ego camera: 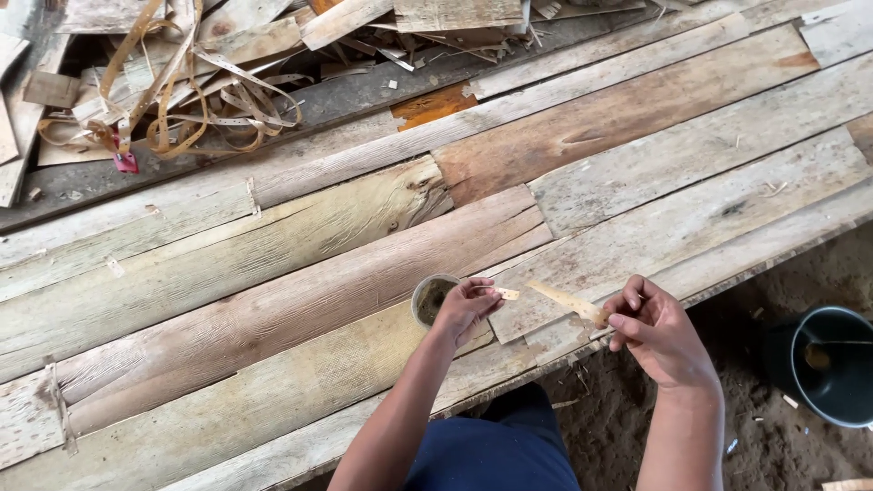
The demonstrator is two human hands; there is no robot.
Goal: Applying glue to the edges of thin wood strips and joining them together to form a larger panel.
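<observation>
- Watching from the head camera: both hands work over a bench of rough, weathered wooden planks (pixel 300 273), near its front edge.
- Right hand (pixel 657 329) pinches the near end of a thin pale veneer strip (pixel 566 302); the strip slants up and to the left, and its far end seems to lie on the planks. Fingers are curled tight on it, so I log that hand as grasping.
- Left hand (pixel 466 309) holds a small pale applicator stick (pixel 506 294) between fingertips, its tip pointing toward the strip, with a short gap between them. The hand sits over the rim of a small round cup (pixel 431 298) of dark paste, standing upright on the planks.
- My judgement on progress: the stick looks freshly dipped, and I see no dark smear on the strip. I'd put the coating of this strip at its start, with the spreading left to do. Too small to be certain.
- No finished, coated strips show near the hands.
- Far left at the back lies a tangled pile of curled strips (pixel 182 95) among offcuts, well apart from the hands; I cannot tell whether it is stock or waste.
- Black bucket (pixel 832 364) stands on the dirt floor to the right, below the bench edge, untouched.
</observation>
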